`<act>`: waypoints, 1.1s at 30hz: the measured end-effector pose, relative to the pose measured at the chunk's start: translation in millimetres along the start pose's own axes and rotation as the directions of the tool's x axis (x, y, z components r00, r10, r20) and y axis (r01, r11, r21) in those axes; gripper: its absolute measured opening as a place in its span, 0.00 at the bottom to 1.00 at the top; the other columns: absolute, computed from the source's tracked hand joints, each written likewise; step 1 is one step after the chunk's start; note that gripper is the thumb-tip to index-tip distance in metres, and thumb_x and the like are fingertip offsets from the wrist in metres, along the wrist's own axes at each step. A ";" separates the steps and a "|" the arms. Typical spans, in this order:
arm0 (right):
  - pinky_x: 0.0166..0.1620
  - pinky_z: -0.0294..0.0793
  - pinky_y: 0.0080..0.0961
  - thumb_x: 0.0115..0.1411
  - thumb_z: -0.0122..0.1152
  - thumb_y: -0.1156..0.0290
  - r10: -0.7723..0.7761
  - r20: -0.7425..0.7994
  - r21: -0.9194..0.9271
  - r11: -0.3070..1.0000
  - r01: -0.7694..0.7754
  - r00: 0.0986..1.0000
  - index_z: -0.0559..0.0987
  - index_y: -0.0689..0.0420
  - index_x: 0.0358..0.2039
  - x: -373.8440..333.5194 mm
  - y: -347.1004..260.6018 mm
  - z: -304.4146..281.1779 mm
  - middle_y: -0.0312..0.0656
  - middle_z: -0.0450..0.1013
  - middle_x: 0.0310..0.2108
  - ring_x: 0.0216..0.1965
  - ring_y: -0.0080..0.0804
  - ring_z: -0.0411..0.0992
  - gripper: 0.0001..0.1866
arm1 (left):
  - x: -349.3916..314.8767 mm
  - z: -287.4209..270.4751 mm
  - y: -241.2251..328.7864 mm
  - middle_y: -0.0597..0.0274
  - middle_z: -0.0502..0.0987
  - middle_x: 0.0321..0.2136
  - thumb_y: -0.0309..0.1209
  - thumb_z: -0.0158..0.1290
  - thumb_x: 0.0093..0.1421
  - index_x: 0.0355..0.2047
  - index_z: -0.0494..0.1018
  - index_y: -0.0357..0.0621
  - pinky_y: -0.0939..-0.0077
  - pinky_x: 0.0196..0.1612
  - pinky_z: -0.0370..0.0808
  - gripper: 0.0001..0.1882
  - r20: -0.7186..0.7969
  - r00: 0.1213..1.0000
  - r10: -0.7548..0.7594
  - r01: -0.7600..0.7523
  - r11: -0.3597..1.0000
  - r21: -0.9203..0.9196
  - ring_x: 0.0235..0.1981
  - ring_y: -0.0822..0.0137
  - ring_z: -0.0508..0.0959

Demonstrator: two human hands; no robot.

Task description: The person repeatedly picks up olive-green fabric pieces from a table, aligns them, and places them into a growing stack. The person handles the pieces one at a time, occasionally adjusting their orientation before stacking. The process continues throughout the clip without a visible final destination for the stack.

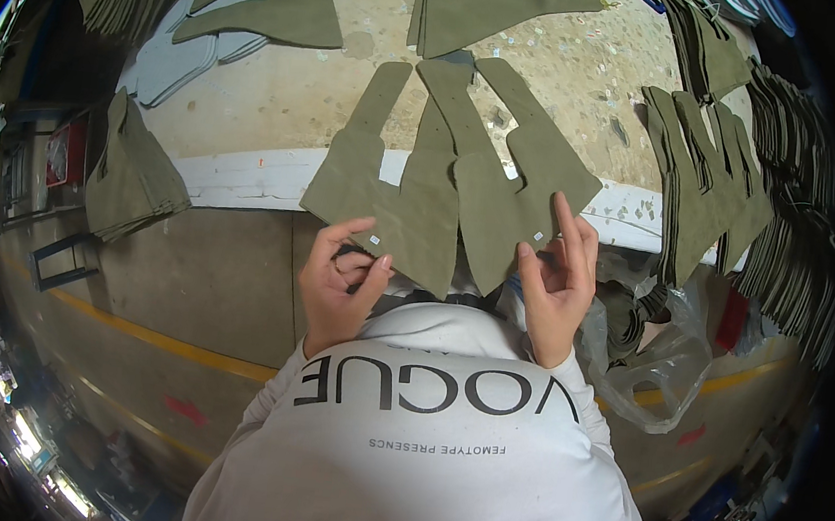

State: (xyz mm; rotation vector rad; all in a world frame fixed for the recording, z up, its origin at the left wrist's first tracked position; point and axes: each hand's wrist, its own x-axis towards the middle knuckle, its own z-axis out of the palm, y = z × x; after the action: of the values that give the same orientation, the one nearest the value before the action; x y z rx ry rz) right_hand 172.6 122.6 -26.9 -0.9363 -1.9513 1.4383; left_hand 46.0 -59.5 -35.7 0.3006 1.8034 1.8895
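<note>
Two flat olive-green cut pieces, likely suede or leather, lie side by side at the near table edge. Both the left piece and the right piece are forked, with long arms pointing away from me, a small white sticker and a near end overhanging the edge. At the left piece's lower edge is my left hand, index finger and thumb apart over the material, other fingers curled. My right hand is open, its index finger stretched along the right piece's outer edge and its thumb near the sticker.
The worn table has a white front edge. More olive pieces lie at its far side. Stacks hang over its left corner and right end. A clear plastic bag with dark green pieces is below right.
</note>
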 end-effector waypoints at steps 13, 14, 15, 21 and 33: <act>0.60 0.65 0.21 0.62 0.53 0.81 -0.485 -0.084 -0.215 0.862 0.460 0.870 0.75 0.63 0.58 123.8 -98.9 -98.0 0.44 0.72 0.58 0.57 0.26 0.70 0.22 | 11.2 -10.7 19.8 0.54 0.63 0.60 0.10 0.51 0.58 0.64 0.59 0.31 0.85 0.40 0.77 0.33 -0.142 0.983 0.117 -0.114 0.993 0.027 0.42 0.72 0.78; 0.59 0.66 0.22 0.61 0.52 0.83 -0.503 -0.078 -0.313 0.832 0.458 0.861 0.75 0.62 0.58 129.2 -106.8 -96.9 0.45 0.73 0.57 0.57 0.28 0.71 0.23 | 12.5 -15.9 20.3 0.55 0.63 0.59 0.10 0.51 0.58 0.63 0.60 0.31 0.85 0.40 0.77 0.32 -0.126 0.981 0.145 -0.137 0.988 0.066 0.42 0.73 0.78; 0.59 0.67 0.22 0.60 0.52 0.84 -0.558 0.035 -0.315 0.781 0.539 0.829 0.75 0.61 0.58 132.0 -108.9 -88.3 0.45 0.73 0.57 0.56 0.29 0.71 0.24 | 12.8 -18.9 21.1 0.55 0.64 0.59 0.10 0.51 0.58 0.63 0.61 0.31 0.85 0.40 0.77 0.31 -0.151 0.980 0.132 -0.117 0.988 0.104 0.42 0.73 0.78; 0.46 0.77 0.38 0.48 0.53 0.88 -0.543 0.460 -0.364 0.606 0.707 0.702 0.74 0.62 0.56 106.7 -84.1 9.8 0.57 0.71 0.53 0.40 0.53 0.76 0.31 | 8.3 -17.6 17.2 0.56 0.66 0.57 0.10 0.52 0.58 0.61 0.65 0.31 0.85 0.41 0.77 0.28 -0.165 0.972 0.165 -0.159 0.986 0.047 0.41 0.74 0.78; 0.43 0.78 0.28 0.46 0.57 0.82 -0.411 0.702 -0.249 0.623 0.742 0.581 0.65 0.73 0.59 16.9 -75.6 110.7 0.56 0.62 0.61 0.44 0.42 0.72 0.35 | 13.9 -29.4 16.3 0.56 0.66 0.58 0.06 0.51 0.53 0.62 0.65 0.35 0.81 0.40 0.80 0.34 -0.112 0.966 0.234 -0.224 0.969 0.101 0.45 0.66 0.79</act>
State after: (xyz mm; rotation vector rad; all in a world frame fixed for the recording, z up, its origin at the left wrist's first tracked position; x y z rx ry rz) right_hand 61.9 56.8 14.0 0.1274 -2.8397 0.8059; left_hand 16.5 -77.9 -25.0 0.4504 2.0115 2.0268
